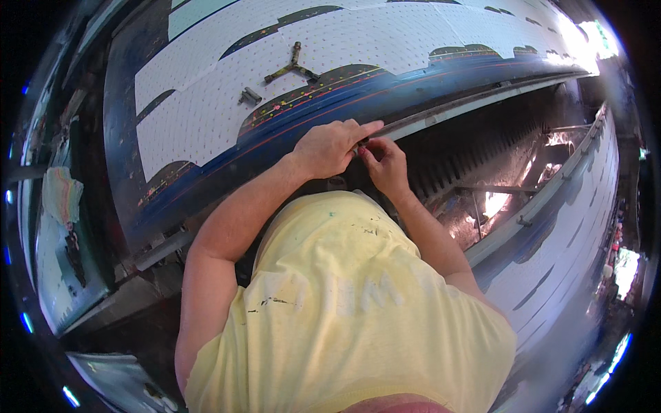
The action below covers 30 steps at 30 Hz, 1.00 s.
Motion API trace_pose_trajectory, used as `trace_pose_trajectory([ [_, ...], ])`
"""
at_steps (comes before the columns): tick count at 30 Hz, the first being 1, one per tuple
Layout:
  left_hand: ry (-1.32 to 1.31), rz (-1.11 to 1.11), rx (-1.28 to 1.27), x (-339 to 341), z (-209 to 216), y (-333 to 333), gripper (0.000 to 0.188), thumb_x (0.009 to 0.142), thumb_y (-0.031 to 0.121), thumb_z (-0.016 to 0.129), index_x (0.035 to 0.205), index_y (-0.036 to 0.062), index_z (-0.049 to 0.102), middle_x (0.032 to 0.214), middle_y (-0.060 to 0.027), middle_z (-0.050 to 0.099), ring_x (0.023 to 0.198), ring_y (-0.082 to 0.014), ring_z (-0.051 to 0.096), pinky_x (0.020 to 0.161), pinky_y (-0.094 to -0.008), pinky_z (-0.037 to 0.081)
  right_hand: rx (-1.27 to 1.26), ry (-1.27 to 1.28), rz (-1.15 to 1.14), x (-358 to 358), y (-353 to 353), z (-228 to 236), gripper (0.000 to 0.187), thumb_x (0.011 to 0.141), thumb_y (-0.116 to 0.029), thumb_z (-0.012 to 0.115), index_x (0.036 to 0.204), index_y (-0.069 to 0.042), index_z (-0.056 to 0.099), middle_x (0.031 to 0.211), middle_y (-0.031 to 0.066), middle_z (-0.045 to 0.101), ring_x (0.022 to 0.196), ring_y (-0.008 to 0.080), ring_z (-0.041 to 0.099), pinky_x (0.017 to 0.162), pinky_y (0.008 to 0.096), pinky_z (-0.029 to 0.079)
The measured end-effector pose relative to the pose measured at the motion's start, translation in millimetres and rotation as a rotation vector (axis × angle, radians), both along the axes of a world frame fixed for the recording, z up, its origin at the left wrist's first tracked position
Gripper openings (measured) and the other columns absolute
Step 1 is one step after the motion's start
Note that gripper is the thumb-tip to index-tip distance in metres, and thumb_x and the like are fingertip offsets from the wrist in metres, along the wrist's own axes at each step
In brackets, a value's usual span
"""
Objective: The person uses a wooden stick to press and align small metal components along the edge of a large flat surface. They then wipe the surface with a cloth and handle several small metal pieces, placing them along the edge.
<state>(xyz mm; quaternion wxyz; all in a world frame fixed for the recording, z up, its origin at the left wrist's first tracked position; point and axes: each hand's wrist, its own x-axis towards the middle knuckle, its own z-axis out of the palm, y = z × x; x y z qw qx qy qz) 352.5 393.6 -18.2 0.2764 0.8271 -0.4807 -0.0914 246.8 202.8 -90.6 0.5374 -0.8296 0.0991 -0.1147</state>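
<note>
My left hand (326,149) rests at the front edge of a long table (227,162), its index finger stretched along a metal rail (441,113) and the other fingers curled. Against it, my right hand (387,167) pinches with thumb and fingertips. Between the two hands is a small dark piece (362,143), mostly hidden by the fingers, whose kind I cannot make out. Beyond my left hand, a three-armed Y-shaped socket wrench (295,67) lies on the white dotted sheet (186,120). Beside it lies a short grey metal piece (250,96).
To the right, a dark gap with bright patches on the floor (496,203) separates this table from a second long one (551,275) with similar white sheets. A metal crossbar (499,188) spans the gap. At the far left, a striped cloth (62,195) lies on a pale green surface (58,275).
</note>
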Motion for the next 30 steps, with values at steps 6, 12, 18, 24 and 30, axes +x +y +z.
trace_pose_trajectory([
  [6,0.004,0.008,-0.019,2.5,-4.5,-0.8,0.053,0.092,0.009,0.077,0.144,0.0169,0.068,0.122,-0.0102,0.074,0.111,-0.0344,0.075,0.089,-0.0468,0.063,0.150,0.325,0.055,6.8,-4.7,3.2,0.025,0.103,-0.021,0.077,0.114,0.001,0.082,0.092,0.0183,0.082,0.085,0.0268,0.080,0.078,0.0404,0.061],
  [12,-0.054,-0.034,-0.047,3.3,-7.7,-0.7,0.056,0.091,0.010,0.078,0.145,0.0175,0.068,0.121,-0.0098,0.074,0.109,-0.0342,0.075,0.088,-0.0465,0.063,-0.163,0.401,0.058,15.2,-2.6,32.4,0.023,0.096,-0.024,0.082,0.110,-0.006,0.083,0.098,0.0183,0.082,0.090,0.0369,0.080,0.081,0.0463,0.062],
  [18,-0.068,0.015,-0.007,-1.2,-6.8,-3.1,0.065,0.090,0.010,0.078,0.153,0.0179,0.062,0.122,-0.0103,0.074,0.110,-0.0342,0.075,0.088,-0.0472,0.063,-0.376,0.302,-0.029,13.4,8.7,43.4,0.022,0.092,-0.028,0.084,0.102,-0.009,0.082,0.099,0.0159,0.082,0.093,0.0373,0.080,0.084,0.0470,0.063],
  [24,-0.064,0.009,-0.043,-1.6,-8.2,1.0,0.069,0.090,0.010,0.079,0.155,0.0178,0.060,0.125,-0.0107,0.075,0.111,-0.0350,0.075,0.088,-0.0479,0.064,-0.223,0.301,0.002,6.4,1.7,25.7,0.028,0.096,-0.032,0.082,0.111,-0.010,0.085,0.103,0.0194,0.083,0.095,0.0382,0.081,0.084,0.0469,0.063],
  [30,-0.078,0.000,-0.020,0.2,-8.2,1.3,0.067,0.090,0.011,0.080,0.154,0.0152,0.060,0.126,-0.0112,0.075,0.111,-0.0355,0.075,0.089,-0.0473,0.064,-0.172,0.349,-0.021,8.3,2.9,18.6,0.025,0.094,-0.030,0.085,0.106,-0.007,0.084,0.097,0.0180,0.082,0.090,0.0356,0.080,0.081,0.0458,0.062],
])
